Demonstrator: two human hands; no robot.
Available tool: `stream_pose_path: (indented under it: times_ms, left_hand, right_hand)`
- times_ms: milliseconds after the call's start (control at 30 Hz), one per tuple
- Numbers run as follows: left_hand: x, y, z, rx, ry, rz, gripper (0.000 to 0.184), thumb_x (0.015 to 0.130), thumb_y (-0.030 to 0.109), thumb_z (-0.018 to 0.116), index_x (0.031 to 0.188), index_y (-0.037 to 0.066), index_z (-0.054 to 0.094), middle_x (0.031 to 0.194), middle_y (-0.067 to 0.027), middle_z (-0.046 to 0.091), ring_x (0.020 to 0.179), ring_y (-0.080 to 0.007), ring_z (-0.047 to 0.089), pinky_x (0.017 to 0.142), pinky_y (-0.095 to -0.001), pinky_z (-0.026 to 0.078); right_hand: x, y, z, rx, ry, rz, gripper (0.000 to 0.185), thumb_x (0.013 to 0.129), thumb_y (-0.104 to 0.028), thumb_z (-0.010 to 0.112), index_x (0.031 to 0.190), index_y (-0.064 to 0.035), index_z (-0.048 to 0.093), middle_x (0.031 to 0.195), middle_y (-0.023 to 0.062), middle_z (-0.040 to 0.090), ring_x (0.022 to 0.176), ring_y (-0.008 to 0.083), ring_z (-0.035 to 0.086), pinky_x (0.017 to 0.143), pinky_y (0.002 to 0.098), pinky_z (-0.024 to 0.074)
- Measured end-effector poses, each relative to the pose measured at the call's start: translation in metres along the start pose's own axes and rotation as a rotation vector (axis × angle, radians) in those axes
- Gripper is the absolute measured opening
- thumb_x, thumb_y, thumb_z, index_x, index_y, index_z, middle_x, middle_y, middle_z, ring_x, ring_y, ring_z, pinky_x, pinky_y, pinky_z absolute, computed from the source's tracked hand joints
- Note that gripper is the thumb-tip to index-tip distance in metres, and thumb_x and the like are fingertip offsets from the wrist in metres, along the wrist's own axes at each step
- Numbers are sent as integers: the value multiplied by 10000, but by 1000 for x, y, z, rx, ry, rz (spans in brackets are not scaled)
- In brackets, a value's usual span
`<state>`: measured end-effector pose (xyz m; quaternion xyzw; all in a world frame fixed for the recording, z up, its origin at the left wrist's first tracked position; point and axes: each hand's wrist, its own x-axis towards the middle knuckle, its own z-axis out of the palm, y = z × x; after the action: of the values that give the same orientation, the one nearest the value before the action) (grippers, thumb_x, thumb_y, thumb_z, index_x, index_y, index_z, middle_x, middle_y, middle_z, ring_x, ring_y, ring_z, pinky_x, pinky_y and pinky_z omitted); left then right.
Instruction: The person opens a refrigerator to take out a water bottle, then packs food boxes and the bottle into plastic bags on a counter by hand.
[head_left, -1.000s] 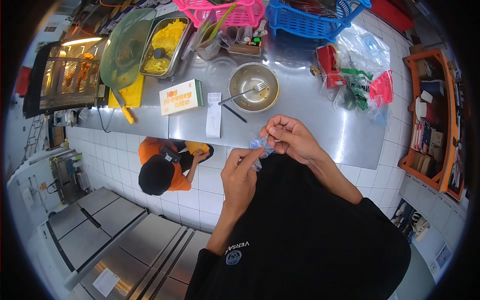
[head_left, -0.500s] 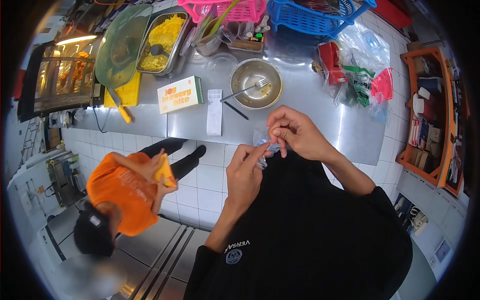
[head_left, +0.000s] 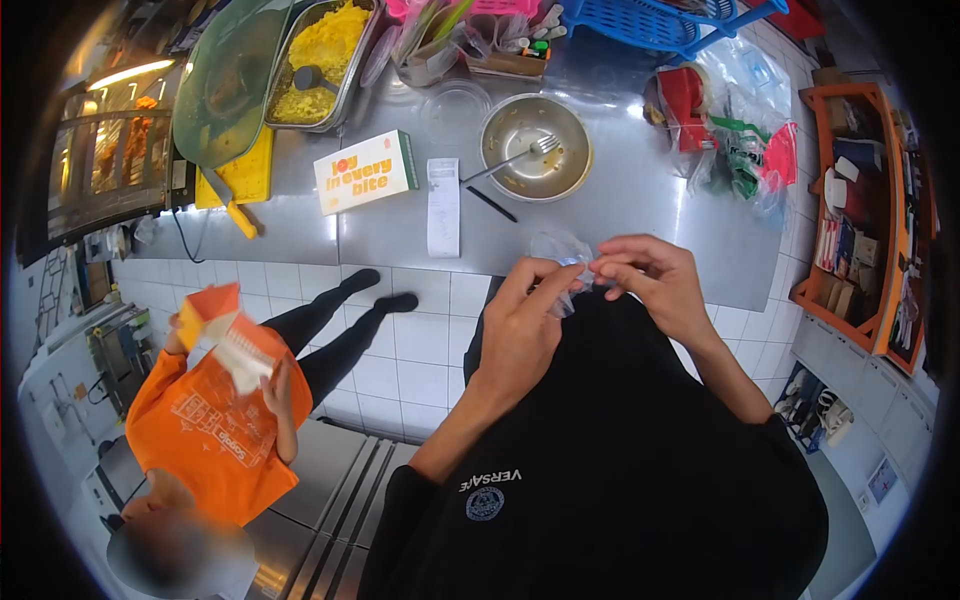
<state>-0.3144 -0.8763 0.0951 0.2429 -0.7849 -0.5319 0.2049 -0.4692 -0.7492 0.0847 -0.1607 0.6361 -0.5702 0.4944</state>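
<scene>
Fingertips of your left hand (head_left: pixel 520 325) and right hand (head_left: pixel 658 287) pinch a crumpled clear plastic bag (head_left: pixel 560 248), each grip closed on it, at the near edge of the steel bench (head_left: pixel 650 225). Beyond, a fork (head_left: pixel 505 164) leans in a metal bowl (head_left: pixel 518 122); a black stick (head_left: pixel 492 204), paper slip (head_left: pixel 443 210) and printed box (head_left: pixel 365 173) lie to the left. At left, a person in orange (head_left: pixel 225 430) holds a red-and-yellow carton (head_left: pixel 235 335).

12 o'clock: long brushed stainless-steel table (head_left: pixel 615 225), white glare across it | 10: glass-fronted metal warming cabinet (head_left: pixel 90 150), I see its elongated lamp (head_left: pixel 130 73) glowing yellowish | 3: orange open-fronted shelf unit (head_left: pixel 840 325), crammed | 8: glossy white square-tiled floor (head_left: pixel 420 350), dark joints.
</scene>
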Motion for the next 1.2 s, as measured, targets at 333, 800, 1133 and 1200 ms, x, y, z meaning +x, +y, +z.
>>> stream_pose_path:
  times_ms: [333,800,1133,1200]
  left_hand:
    - [3,-14,-3,-40,-98,72,465,735,-236,510,1091,-5,700,992,-132,638,898,-264,707,778,-342,561]
    - [10,-4,-3,48,-217,96,399,719,-178,578,1034,31,705,978,-102,641,867,-305,667,746,-388,543]
    - [14,-9,-5,-34,-180,110,367,726,-199,556,988,25,680,938,-110,644,851,-315,672,739,-395,543]
    - [14,-12,-4,-67,-152,125,357,718,-208,561,968,23,671,931,-112,642,847,-316,673,734,-395,543]
  right_hand:
    - [-14,-7,-1,-593,-129,-177,154,905,1,675,1056,23,699,914,134,677,797,220,678,686,311,538]
    - [0,-7,-9,-927,-50,-544,203,741,52,697,918,-1,614,775,116,547,701,289,566,624,394,466]
    - [13,-3,-1,-54,-4,-199,24,949,-35,533,947,-27,556,886,52,577,669,103,505,605,229,445]
    - [11,-2,0,344,-143,-7,41,989,-55,479,962,-51,510,875,40,542,636,83,475,566,221,420]
